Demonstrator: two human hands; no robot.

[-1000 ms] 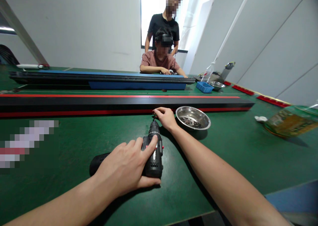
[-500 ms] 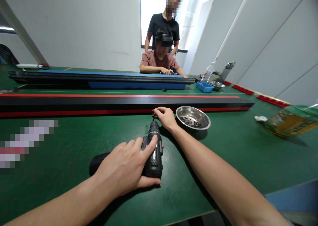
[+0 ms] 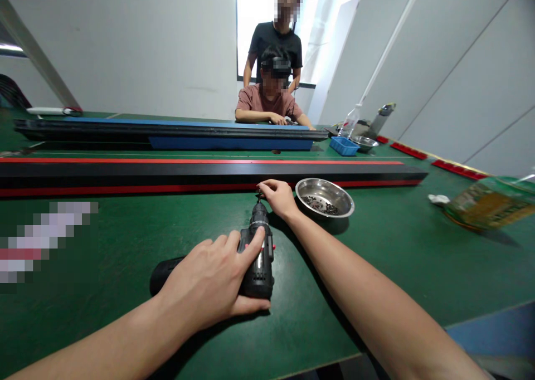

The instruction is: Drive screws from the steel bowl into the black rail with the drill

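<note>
My left hand (image 3: 213, 271) is wrapped round a black cordless drill (image 3: 259, 257), which lies on its side with its bit pointing away from me. The drill's battery end sticks out left of my wrist. At the bit's tip, my right hand (image 3: 278, 196) is closed in a pinch; what the fingertips hold is too small to make out. Just beyond them runs a long black bar (image 3: 200, 174) with red edges. A steel bowl (image 3: 325, 186) holding small dark screws stands right of my right hand.
The green table (image 3: 397, 257) carries a second long dark bar (image 3: 175, 130) on blue supports farther back. A blue basket (image 3: 344, 147) and a plastic bottle (image 3: 350, 121) stand back right. A green-and-yellow container (image 3: 493, 201) lies at right. Two people face me across the table.
Both hands and the drill stay practically still. Across the table, the standing person's head has shifted slightly to the left.
</note>
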